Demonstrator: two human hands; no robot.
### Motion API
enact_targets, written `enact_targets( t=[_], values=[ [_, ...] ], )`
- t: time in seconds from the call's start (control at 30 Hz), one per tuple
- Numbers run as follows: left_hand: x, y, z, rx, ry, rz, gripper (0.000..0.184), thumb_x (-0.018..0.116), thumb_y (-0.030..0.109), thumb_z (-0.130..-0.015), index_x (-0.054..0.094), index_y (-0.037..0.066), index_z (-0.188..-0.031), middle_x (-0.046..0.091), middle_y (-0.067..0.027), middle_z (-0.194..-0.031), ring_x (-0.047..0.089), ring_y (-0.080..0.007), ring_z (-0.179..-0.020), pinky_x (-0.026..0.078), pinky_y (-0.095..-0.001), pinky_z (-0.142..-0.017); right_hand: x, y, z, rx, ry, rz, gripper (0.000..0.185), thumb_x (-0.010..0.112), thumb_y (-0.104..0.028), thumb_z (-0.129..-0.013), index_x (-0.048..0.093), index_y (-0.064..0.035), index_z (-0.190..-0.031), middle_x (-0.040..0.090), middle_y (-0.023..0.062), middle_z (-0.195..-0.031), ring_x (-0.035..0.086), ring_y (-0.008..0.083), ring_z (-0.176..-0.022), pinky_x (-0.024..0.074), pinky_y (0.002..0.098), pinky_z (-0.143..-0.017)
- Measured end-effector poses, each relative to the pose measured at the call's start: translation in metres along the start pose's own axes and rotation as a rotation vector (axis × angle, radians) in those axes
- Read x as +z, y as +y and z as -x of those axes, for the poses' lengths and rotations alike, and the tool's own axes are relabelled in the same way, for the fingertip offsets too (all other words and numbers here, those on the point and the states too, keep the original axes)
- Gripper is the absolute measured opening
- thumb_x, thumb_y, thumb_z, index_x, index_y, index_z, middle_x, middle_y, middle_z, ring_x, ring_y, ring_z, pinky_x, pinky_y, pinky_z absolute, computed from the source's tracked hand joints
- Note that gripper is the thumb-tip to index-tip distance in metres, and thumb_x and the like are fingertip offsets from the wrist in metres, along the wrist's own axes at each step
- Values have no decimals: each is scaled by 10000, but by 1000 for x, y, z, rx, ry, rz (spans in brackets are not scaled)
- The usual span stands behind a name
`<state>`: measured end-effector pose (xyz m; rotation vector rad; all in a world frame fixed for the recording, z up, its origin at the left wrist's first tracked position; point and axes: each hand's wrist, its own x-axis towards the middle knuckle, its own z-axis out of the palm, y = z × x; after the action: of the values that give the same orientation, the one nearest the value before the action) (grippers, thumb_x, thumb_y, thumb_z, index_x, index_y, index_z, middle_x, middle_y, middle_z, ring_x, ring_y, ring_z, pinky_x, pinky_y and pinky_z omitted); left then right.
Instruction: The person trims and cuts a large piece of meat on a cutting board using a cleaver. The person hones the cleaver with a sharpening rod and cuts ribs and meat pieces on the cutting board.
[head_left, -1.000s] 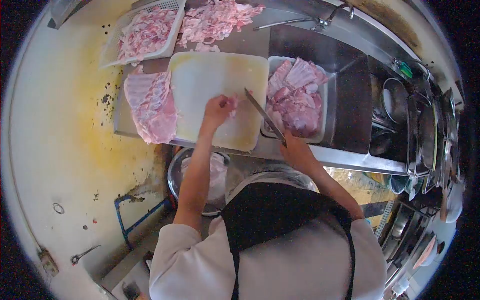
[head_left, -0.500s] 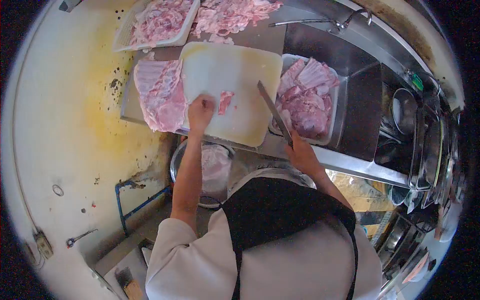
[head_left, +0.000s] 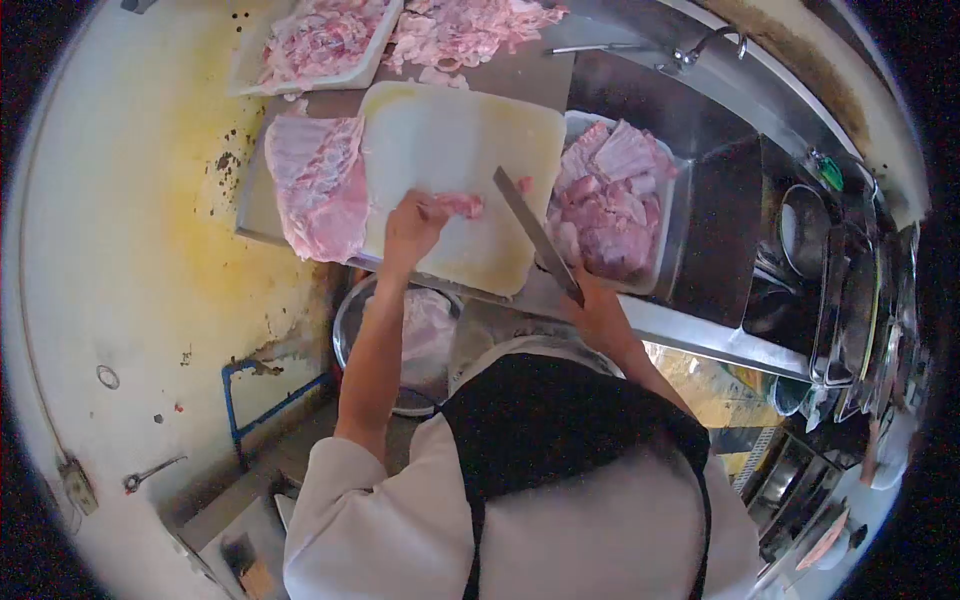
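Note:
On the white cutting board (head_left: 460, 130), my left hand (head_left: 414, 226) is closed on one end of a small strip of raw meat (head_left: 462, 205). My right hand (head_left: 592, 300) grips the handle of a long knife (head_left: 535, 230) near the board's right edge. The blade points up and left over the board, apart from the strip. Just beyond the blade lies a tiny scrap of meat (head_left: 524, 184). A large slab of raw ribs (head_left: 318, 185) rests against the board's left side.
Right of the board, a white tub (head_left: 672, 215) holds cut meat beside the sink (head_left: 715, 220). At the back are a white basket (head_left: 375, 60) of meat pieces and a loose pile of trimmings (head_left: 460, 30). Below the counter edge sits a metal bowl (head_left: 350, 320) with pale contents.
My left hand has taken hold of the meat strip, which now lies sideways. The knife has shifted slightly left. A small scrap now shows right of the blade.

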<state>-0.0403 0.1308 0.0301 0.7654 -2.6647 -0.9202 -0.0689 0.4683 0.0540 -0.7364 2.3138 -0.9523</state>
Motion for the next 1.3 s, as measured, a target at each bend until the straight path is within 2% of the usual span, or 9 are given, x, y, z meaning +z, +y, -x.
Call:
enact_targets(
  t=[0.13,0.23,0.43,0.5,0.83,1.0,1.1,1.2,1.3],
  values=[
    [26,1,-21,133,95,423,149,652,154,-812,580,43,-880,628,-154,-691,637,-346,-641,506,-433,-629,10,-4,-6,12,-13,37,357,620,-197,-889,512,14,-1155,617,276,-911,599,462,-874,450,491,-755],
    [26,-4,-33,129,28,166,102,614,116,-821,583,42,-886,644,-152,-716,643,-337,-653,504,-409,-626,8,-13,-12,29,-32,18,332,619,-205,-897,515,6,-1130,620,271,-911,606,454,-883,456,490,-754],
    [14,14,8,-20,70,252,90,621,79,-813,593,50,-894,651,-138,-728,628,-364,-652,487,-435,-606,-12,-82,-13,-2,77,-137,356,566,-222,-933,487,24,-1178,656,259,-873,635,472,-851,488,542,-787],
    [24,10,12,91,74,250,106,639,91,-808,607,61,-904,649,-135,-735,628,-358,-668,487,-444,-615,-11,-94,-16,-10,139,-271,349,558,-221,-936,485,25,-1171,656,261,-866,636,477,-852,488,543,-795],
    [37,2,10,162,28,-19,98,659,110,-785,636,87,-877,640,-132,-767,631,-342,-776,488,-475,-687,14,-45,-29,13,-29,-62,380,572,-212,-915,463,35,-1182,639,309,-891,620,500,-890,472,572,-789],
    [45,-6,6,115,30,20,113,687,140,-782,623,92,-861,632,-126,-744,630,-348,-735,485,-471,-664,8,-45,-25,36,26,-119,356,573,-227,-919,489,22,-1160,644,286,-875,622,491,-885,473,558,-771],
    [41,-5,5,94,-32,111,103,681,146,-797,619,93,-860,639,-126,-735,636,-348,-716,486,-460,-644,-15,-67,-20,170,-53,-131,384,598,-189,-906,504,43,-1198,631,273,-931,623,433,-923,475,464,-835],
    [42,-11,1,97,-49,142,95,675,146,-807,619,95,-864,648,-125,-730,642,-346,-702,485,-451,-623,-3,-69,-15,52,105,-177,381,561,-235,-929,494,43,-1180,655,286,-893,623,495,-890,477,556,-789],
    [32,11,5,154,21,186,84,673,133,-807,620,102,-864,656,-119,-739,649,-331,-696,485,-437,-615,23,-38,-18,13,3,-3,376,590,-180,-902,474,37,-1187,616,307,-896,634,462,-881,481,491,-787]
  ],
)
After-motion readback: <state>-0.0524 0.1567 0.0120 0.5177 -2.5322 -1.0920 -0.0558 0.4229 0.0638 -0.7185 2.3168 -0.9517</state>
